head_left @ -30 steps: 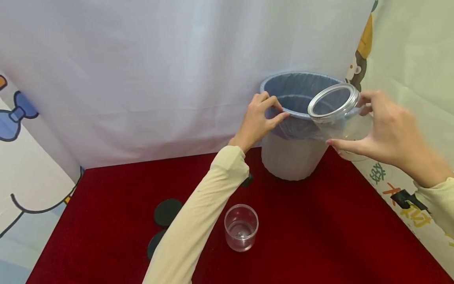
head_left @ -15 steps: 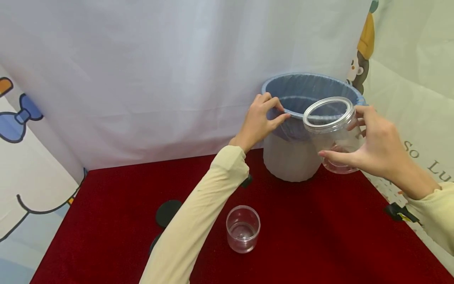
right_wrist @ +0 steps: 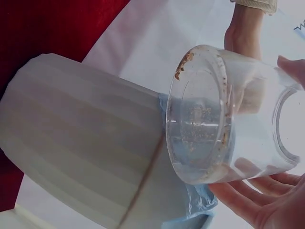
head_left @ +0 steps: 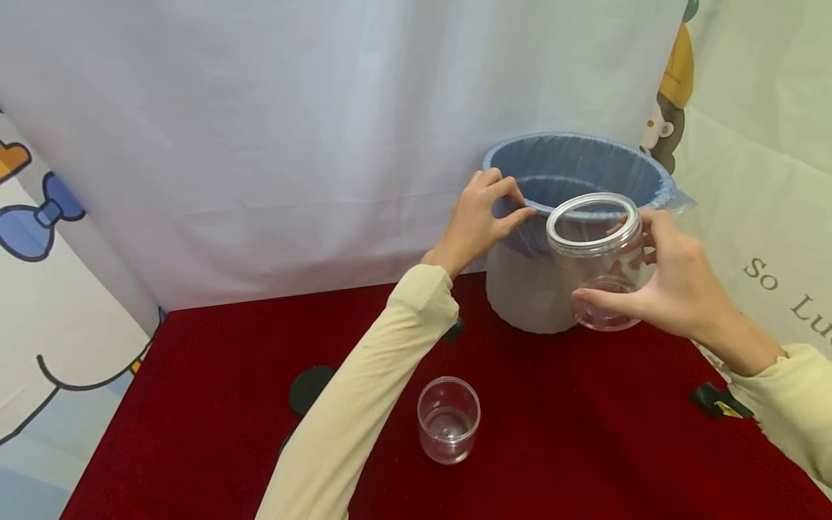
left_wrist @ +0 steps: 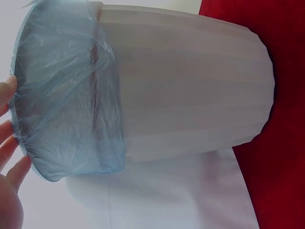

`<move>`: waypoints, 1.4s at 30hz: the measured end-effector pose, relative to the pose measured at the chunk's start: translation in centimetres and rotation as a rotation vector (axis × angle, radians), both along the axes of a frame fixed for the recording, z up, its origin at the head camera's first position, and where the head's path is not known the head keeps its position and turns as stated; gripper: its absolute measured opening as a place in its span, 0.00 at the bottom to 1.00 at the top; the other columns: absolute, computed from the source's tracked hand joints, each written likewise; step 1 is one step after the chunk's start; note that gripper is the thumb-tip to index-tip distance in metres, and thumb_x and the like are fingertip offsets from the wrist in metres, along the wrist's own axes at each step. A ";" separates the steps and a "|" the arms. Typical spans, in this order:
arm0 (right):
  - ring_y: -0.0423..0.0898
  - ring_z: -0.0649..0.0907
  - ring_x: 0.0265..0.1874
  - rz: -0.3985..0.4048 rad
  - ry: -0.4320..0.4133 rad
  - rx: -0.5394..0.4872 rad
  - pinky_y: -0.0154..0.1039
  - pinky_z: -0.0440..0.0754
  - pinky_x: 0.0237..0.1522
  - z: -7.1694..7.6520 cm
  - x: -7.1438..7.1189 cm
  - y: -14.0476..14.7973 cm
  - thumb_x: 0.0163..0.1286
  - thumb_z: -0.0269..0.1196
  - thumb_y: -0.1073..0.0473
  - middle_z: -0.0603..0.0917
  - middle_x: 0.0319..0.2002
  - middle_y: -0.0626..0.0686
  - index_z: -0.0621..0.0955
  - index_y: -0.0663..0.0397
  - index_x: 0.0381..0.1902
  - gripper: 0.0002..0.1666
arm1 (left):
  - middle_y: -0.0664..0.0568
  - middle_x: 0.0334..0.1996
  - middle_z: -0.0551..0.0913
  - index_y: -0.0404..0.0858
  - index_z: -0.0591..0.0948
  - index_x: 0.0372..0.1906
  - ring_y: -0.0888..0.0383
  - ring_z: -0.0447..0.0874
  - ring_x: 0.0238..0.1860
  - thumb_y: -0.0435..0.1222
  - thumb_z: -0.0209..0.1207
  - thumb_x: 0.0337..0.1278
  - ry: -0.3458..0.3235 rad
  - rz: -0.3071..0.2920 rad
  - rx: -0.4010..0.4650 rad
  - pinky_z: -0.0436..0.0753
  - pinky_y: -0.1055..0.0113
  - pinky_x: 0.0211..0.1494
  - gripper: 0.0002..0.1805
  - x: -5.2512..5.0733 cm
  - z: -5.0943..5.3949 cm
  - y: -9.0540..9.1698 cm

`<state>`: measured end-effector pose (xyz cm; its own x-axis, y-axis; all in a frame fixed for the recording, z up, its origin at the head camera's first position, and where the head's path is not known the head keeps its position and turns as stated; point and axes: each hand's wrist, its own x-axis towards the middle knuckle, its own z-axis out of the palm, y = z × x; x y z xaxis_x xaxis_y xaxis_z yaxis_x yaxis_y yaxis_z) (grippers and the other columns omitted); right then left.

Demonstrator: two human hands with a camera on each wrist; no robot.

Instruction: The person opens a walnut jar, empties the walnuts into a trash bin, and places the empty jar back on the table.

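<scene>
My right hand (head_left: 676, 278) grips a clear plastic jar (head_left: 594, 271) with a silvery rim, thumb on the near side and fingers round the far side. The jar is slightly tilted, its mouth lidless, in front of the bin's near rim. In the right wrist view, brown crumbs cling around the base of the jar (right_wrist: 205, 124). My left hand (head_left: 477, 217) holds the rim of a whitish trash bin (head_left: 526, 289) between thumb and fingers. A thin blue bag (left_wrist: 71, 105) lines the bin and folds down over its outside.
A shorter clear plastic tub (head_left: 448, 433) stands on the red tablecloth (head_left: 552, 448). A black round lid (head_left: 310, 388) lies left of it, partly behind my left sleeve. A white curtain (head_left: 292, 144) hangs at the back, and a printed cloth (head_left: 767, 202) borders the right.
My right hand has moved left and down with the jar, away from over the bin's right rim, and the jar has turned more upright. The left hand stays at the rim.
</scene>
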<state>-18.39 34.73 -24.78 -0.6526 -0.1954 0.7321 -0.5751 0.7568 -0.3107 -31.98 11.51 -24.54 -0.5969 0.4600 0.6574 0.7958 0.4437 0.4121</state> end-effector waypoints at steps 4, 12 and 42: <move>0.25 0.74 0.34 -0.012 -0.023 -0.014 0.17 0.71 0.39 -0.5 0.0 -0.1 0.23 0.87 0.64 0.83 0.38 0.55 0.74 0.71 0.54 0.55 | 0.50 0.37 0.77 0.40 0.85 0.37 0.53 0.72 0.46 0.43 0.70 0.63 0.009 0.001 0.000 0.71 0.69 0.46 0.11 -0.1 0.0 0.1; 0.25 0.76 0.32 -0.008 -0.091 -0.059 0.16 0.72 0.36 -1.3 0.0 -0.4 0.28 0.87 0.66 0.81 0.42 0.50 0.74 0.69 0.55 0.52 | 0.50 0.37 0.77 0.40 0.85 0.37 0.53 0.71 0.45 0.43 0.70 0.63 0.017 0.003 -0.006 0.71 0.69 0.47 0.11 -0.2 0.1 0.2; 0.26 0.80 0.37 0.104 -0.227 -0.185 0.19 0.75 0.35 -5.1 -1.7 -2.4 0.37 0.85 0.70 0.84 0.50 0.56 0.69 0.67 0.59 0.52 | 0.50 0.37 0.78 0.40 0.85 0.37 0.53 0.72 0.46 0.44 0.70 0.63 0.006 -0.011 -0.016 0.71 0.71 0.50 0.12 0.0 0.3 -0.2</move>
<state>-20.05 32.29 -29.92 -0.7870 -0.1468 0.5993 -0.5467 0.6162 -0.5669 -31.94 11.26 -24.28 -0.5877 0.4771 0.6534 0.8032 0.4414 0.4001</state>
